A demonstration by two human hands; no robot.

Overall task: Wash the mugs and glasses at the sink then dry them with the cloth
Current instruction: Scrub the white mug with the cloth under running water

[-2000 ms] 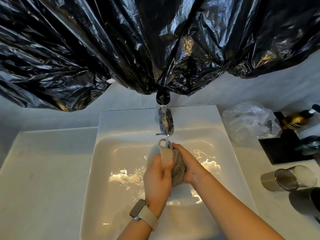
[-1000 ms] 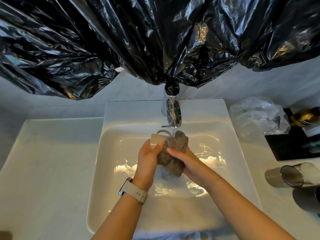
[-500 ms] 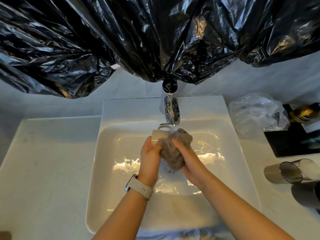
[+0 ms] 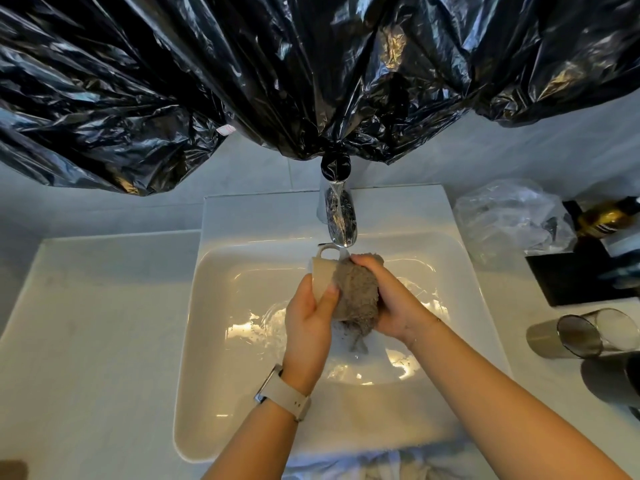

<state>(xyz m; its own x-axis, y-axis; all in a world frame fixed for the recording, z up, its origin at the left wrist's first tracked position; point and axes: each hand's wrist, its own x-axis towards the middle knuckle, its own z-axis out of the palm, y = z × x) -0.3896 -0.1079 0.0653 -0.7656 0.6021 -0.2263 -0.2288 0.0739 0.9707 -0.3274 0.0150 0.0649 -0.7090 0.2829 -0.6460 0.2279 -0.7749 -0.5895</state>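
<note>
1. Head view looks down on my two hands, held together over the sink [image 4: 214,341], just under the faucet [image 4: 341,220].
2. My left hand [image 4: 308,323] grips the mug [image 4: 322,275], thumb lying up its pale side; the mug is tipped on its side with the handle pointing away from me, toward the faucet.
3. My right hand [image 4: 391,299] is curled round a wet brownish cloth [image 4: 356,296], fingers wrapped over its top, pressing it against the mug's right side.
4. A thin stream falls from the faucet onto the mug's handle end, and water pools in the sink below my hands.
5. Two glasses [image 4: 581,334] lie on their sides on the bench [image 4: 86,323], well off to the right of my right hand; a dark vessel sits just nearer me than them, cut off by the frame.
6. Further right and beyond them are a crumpled clear plastic bag [image 4: 509,216] and a bottle [image 4: 609,216] on a dark tray.
7. I judge this as the washing step on the first mug: scrubbing the outside under running water, with the glasses not yet started.
8. Next I should turn the mug in my left hand so the cloth reaches the rim and inside, then rinse. It looks slippery when wet, so the left hand needs a firm hold.
</note>
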